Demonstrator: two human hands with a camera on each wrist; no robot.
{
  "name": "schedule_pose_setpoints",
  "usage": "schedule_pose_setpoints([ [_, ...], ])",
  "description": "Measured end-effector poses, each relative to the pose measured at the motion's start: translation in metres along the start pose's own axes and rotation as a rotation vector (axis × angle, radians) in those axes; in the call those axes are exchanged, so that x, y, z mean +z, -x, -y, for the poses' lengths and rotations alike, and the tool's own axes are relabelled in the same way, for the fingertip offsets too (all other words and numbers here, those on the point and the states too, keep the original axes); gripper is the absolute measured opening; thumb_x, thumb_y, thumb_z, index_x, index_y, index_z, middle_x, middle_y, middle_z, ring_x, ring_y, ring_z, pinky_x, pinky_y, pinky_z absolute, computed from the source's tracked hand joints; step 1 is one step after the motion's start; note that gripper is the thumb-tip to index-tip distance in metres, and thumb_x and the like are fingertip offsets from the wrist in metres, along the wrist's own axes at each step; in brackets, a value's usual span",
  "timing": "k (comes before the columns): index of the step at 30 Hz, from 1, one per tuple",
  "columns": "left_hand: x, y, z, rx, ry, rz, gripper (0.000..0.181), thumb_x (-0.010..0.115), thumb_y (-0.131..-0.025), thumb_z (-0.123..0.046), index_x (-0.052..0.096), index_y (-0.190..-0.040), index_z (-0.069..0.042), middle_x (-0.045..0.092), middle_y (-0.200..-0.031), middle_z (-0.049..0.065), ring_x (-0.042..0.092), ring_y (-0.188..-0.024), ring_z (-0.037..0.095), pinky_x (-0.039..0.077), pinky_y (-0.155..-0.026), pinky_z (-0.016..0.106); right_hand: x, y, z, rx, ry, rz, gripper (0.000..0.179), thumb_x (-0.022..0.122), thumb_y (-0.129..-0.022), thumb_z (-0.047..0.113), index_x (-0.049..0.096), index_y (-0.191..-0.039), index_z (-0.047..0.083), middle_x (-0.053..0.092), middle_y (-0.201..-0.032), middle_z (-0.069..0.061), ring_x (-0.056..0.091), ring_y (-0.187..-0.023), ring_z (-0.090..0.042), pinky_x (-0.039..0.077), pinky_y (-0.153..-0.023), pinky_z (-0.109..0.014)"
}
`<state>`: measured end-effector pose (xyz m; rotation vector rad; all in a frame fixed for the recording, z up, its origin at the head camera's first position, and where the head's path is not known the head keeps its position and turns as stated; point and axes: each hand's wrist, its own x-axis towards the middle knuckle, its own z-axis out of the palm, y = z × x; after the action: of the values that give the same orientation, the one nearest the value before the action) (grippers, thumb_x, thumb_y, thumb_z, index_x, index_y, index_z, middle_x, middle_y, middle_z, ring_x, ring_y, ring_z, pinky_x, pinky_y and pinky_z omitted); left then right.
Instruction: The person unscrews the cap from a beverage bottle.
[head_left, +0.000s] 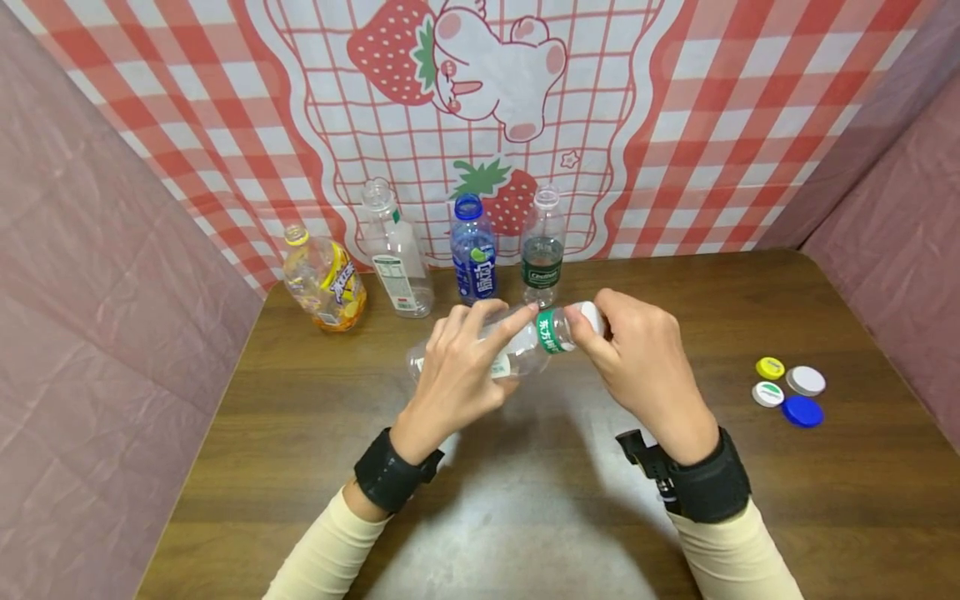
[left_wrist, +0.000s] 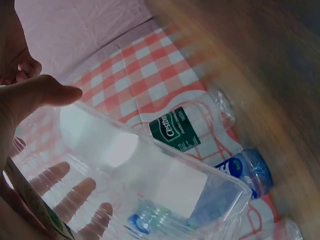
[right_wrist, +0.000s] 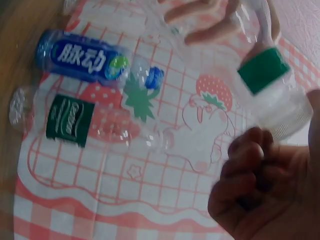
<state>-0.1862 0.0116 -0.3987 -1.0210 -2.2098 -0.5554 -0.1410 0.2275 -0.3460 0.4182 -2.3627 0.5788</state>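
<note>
A clear plastic bottle [head_left: 525, 337] with a green neck band is held tilted nearly sideways above the table, its neck toward the right. My left hand [head_left: 467, 360] grips its body; in the left wrist view the fingers [left_wrist: 75, 200] show through the clear plastic. At the neck end sits a white cap [head_left: 592, 317], pinched between the thumb and curled fingers of my right hand [head_left: 641, 358]. The right wrist view shows the ridged white cap [right_wrist: 292, 120] on the neck, right at the fingertips.
Uncapped bottles line the back: a yellow-labelled one [head_left: 326, 287], a clear one [head_left: 397, 267], a blue one [head_left: 474, 254] and a green-labelled one [head_left: 542, 258]. Several loose caps, including a blue cap [head_left: 802, 411], lie at right on the wooden table [head_left: 750, 492]. A checked cloth [head_left: 705, 150] hangs behind.
</note>
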Motion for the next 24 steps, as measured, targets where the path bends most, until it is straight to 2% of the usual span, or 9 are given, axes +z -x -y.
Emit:
schedule_pose_setpoints([
  [4, 0.001, 0.0, 0.003, -0.013, 0.011, 0.019, 0.089, 0.079, -0.058, -0.035, 0.046, -0.141, -0.032, 0.053, -0.122, 0.005, 0.049, -0.094, 0.024, 0.04, -0.07, 0.036, -0.004, 0.0, -0.002, -0.029, 0.024, 0.138, 0.033, 0.056, -0.094, 0.037, 0.047, -0.084, 0.007, 0.042, -0.062, 0.001, 0.04, -0.049, -0.015, 0.032, -0.043, -0.031],
  [8, 0.001, 0.0, 0.006, -0.023, 0.017, 0.027, 0.09, 0.079, -0.057, -0.034, 0.046, -0.141, -0.033, 0.053, -0.122, 0.005, 0.049, -0.094, 0.024, 0.04, -0.07, 0.036, -0.008, 0.001, -0.002, 0.002, 0.019, 0.282, 0.037, 0.049, -0.097, 0.04, 0.044, -0.106, 0.005, 0.048, -0.067, 0.0, 0.046, -0.052, -0.016, 0.038, -0.046, -0.033],
  [13, 0.002, -0.001, 0.007, -0.007, 0.006, 0.04, 0.092, 0.08, -0.058, -0.035, 0.044, -0.142, -0.034, 0.053, -0.122, 0.006, 0.05, -0.095, 0.025, 0.04, -0.068, 0.036, -0.016, 0.003, -0.003, 0.05, -0.034, 0.412, 0.038, 0.041, -0.1, 0.04, 0.038, -0.12, 0.008, 0.052, -0.075, -0.002, 0.049, -0.058, -0.015, 0.04, -0.05, -0.031],
  [16, 0.002, 0.0, 0.007, -0.01, 0.005, 0.048, 0.092, 0.08, -0.058, -0.036, 0.043, -0.142, -0.034, 0.053, -0.122, 0.006, 0.05, -0.095, 0.024, 0.04, -0.067, 0.035, -0.018, 0.003, -0.004, 0.056, -0.065, 0.435, 0.039, 0.04, -0.1, 0.04, 0.037, -0.126, 0.011, 0.054, -0.08, -0.002, 0.05, -0.063, -0.014, 0.041, -0.053, -0.031],
  [19, 0.003, 0.0, 0.007, -0.021, 0.009, 0.052, 0.091, 0.08, -0.059, -0.035, 0.043, -0.142, -0.034, 0.052, -0.122, 0.005, 0.049, -0.095, 0.024, 0.039, -0.068, 0.035, -0.018, 0.003, -0.006, 0.039, -0.07, 0.423, 0.046, 0.045, -0.098, 0.044, 0.036, -0.131, 0.013, 0.054, -0.081, 0.0, 0.05, -0.063, -0.012, 0.041, -0.053, -0.03],
  [22, 0.002, 0.0, 0.007, -0.029, 0.018, 0.045, 0.09, 0.079, -0.059, -0.034, 0.044, -0.142, -0.033, 0.052, -0.123, 0.005, 0.049, -0.095, 0.024, 0.039, -0.067, 0.035, -0.019, 0.003, -0.008, 0.03, -0.051, 0.371, 0.06, 0.052, -0.093, 0.048, 0.033, -0.139, 0.013, 0.056, -0.086, 0.003, 0.049, -0.062, -0.007, 0.04, -0.052, -0.028],
  [24, 0.002, 0.0, 0.007, -0.032, 0.024, 0.036, 0.09, 0.079, -0.059, -0.034, 0.044, -0.142, -0.033, 0.052, -0.123, 0.005, 0.049, -0.096, 0.024, 0.039, -0.067, 0.035, -0.019, 0.002, -0.009, 0.045, -0.033, 0.302, 0.065, 0.054, -0.092, 0.049, 0.034, -0.141, 0.013, 0.059, -0.087, 0.005, 0.051, -0.062, -0.006, 0.04, -0.052, -0.029],
])
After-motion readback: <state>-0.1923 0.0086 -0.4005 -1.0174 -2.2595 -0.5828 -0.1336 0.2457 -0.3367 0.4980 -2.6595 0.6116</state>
